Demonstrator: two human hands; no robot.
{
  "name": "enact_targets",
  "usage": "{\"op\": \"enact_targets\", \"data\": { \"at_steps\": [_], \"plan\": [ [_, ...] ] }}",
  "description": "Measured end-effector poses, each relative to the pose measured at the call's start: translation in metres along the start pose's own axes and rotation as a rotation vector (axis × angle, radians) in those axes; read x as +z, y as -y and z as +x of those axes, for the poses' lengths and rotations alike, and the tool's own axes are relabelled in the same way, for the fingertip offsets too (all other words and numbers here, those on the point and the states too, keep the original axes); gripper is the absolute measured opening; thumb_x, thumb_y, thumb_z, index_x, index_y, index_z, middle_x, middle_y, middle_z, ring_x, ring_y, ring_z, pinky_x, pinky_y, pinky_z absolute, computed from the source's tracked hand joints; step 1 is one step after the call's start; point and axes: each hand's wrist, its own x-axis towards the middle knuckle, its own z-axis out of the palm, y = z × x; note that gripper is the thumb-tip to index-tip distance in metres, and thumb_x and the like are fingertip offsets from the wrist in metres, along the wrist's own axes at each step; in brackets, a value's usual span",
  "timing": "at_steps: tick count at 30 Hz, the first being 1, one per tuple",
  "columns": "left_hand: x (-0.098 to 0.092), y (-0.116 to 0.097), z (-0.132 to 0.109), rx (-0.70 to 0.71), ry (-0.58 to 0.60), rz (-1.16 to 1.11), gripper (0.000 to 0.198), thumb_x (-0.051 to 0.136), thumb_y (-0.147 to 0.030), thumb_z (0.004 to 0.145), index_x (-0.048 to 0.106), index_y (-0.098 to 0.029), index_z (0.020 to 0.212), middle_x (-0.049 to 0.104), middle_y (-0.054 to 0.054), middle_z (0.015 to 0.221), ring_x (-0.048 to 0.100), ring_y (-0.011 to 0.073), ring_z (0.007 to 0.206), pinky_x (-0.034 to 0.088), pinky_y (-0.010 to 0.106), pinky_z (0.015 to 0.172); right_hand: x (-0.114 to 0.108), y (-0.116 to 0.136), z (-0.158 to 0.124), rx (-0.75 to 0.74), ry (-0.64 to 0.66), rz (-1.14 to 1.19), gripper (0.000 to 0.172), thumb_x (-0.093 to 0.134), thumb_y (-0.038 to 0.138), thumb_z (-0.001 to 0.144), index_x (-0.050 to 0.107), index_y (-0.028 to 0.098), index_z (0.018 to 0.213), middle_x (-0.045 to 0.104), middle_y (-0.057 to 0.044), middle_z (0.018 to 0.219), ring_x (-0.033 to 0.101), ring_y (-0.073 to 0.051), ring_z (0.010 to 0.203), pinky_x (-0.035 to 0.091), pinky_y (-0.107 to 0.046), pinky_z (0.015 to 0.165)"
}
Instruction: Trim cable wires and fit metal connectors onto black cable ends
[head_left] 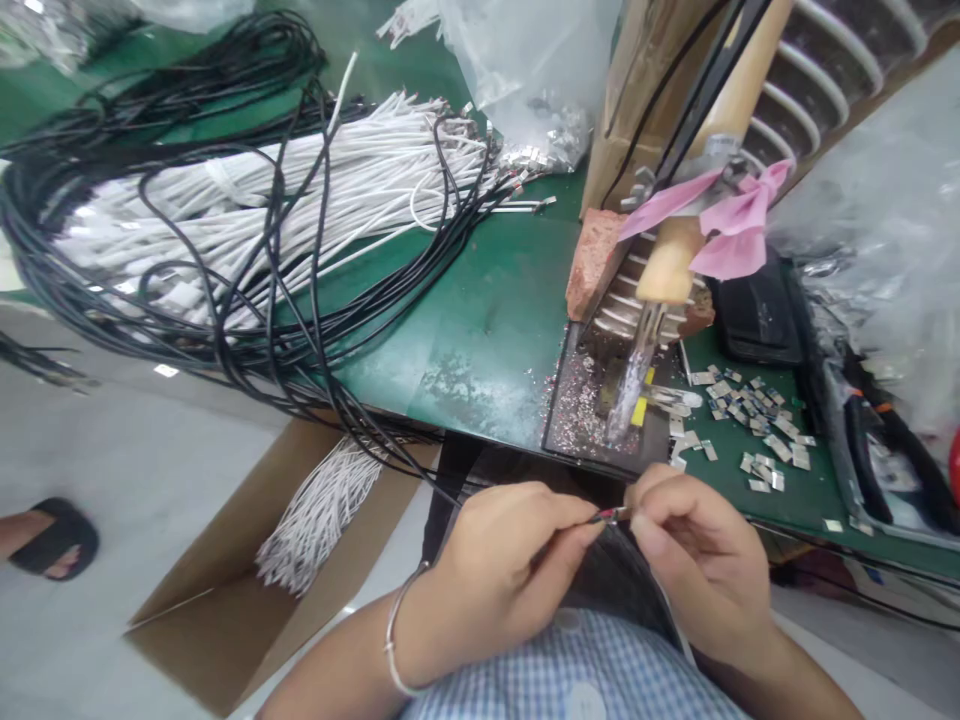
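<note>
Between the fingertips of my left hand (510,565) is the end of a cable, its thin red wire (604,515) sticking out toward the right. My right hand (697,555) pinches a small metal piece (622,513) at that wire's tip, which looks like a connector; whether the two are joined cannot be made out. A black cable (409,455) runs from the bundle on the bench down to my left hand. Just beyond my hands, a soldering iron (637,370) points down over a dark plate (574,420) strewn with solder specks.
Small metal connectors (757,410) lie scattered right of the iron. Black cables (300,330) and white cables (322,190) cover the left of the green bench (495,290). A cardboard box (202,620) holds white cables below. Pliers (862,450) sit far right. Someone's sandalled foot (60,540) shows left.
</note>
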Motion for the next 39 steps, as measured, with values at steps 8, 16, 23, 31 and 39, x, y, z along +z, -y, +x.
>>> {"op": "enact_targets", "data": {
  "at_steps": [8, 16, 23, 31, 39],
  "plan": [
    [-0.001, 0.002, 0.01, -0.105, -0.068, -0.094, 0.007, 0.067, -0.008, 0.084, 0.07, -0.013, 0.088, 0.077, 0.004, 0.078, 0.07, 0.011, 0.066, 0.053, 0.018, 0.062, 0.007, -0.009, 0.002, -0.185, -0.088, -0.13, 0.023, 0.055, 0.0, 0.083, 0.057, 0.021, 0.093, 0.054, -0.001, 0.084, 0.059, -0.013, 0.072, 0.052, -0.027, 0.062],
    [-0.002, 0.003, 0.019, -0.079, -0.098, -0.035, 0.007, 0.068, -0.008, 0.084, 0.071, -0.011, 0.088, 0.076, 0.005, 0.076, 0.07, 0.0117, 0.064, 0.053, 0.019, 0.061, 0.004, -0.007, 0.012, -0.331, -0.124, -0.393, 0.026, 0.061, -0.004, 0.078, 0.062, 0.019, 0.09, 0.061, -0.003, 0.093, 0.065, -0.015, 0.084, 0.058, -0.03, 0.072],
    [-0.007, 0.005, 0.027, -0.083, -0.079, -0.012, 0.008, 0.069, -0.006, 0.083, 0.073, -0.011, 0.088, 0.075, 0.003, 0.074, 0.067, 0.0101, 0.061, 0.051, 0.018, 0.059, 0.005, -0.002, 0.022, -0.297, -0.125, -0.353, 0.023, 0.062, -0.004, 0.079, 0.063, 0.018, 0.086, 0.06, -0.003, 0.092, 0.062, -0.014, 0.084, 0.056, -0.028, 0.072],
    [-0.009, 0.004, 0.033, -0.067, -0.092, 0.003, 0.007, 0.069, -0.007, 0.083, 0.073, -0.01, 0.087, 0.075, 0.003, 0.073, 0.066, 0.0091, 0.06, 0.05, 0.016, 0.056, 0.003, -0.002, 0.023, -0.316, -0.125, -0.365, 0.023, 0.064, -0.005, 0.077, 0.064, 0.016, 0.085, 0.06, -0.003, 0.094, 0.062, -0.013, 0.086, 0.055, -0.028, 0.075],
    [-0.011, 0.004, 0.033, -0.07, -0.085, 0.002, 0.008, 0.07, -0.007, 0.083, 0.074, -0.01, 0.089, 0.074, 0.002, 0.071, 0.064, 0.0087, 0.058, 0.049, 0.017, 0.055, 0.004, 0.001, 0.026, -0.324, -0.116, -0.405, 0.021, 0.064, -0.003, 0.078, 0.063, 0.017, 0.085, 0.06, -0.003, 0.094, 0.061, -0.013, 0.085, 0.056, -0.028, 0.074]
  ]
}}
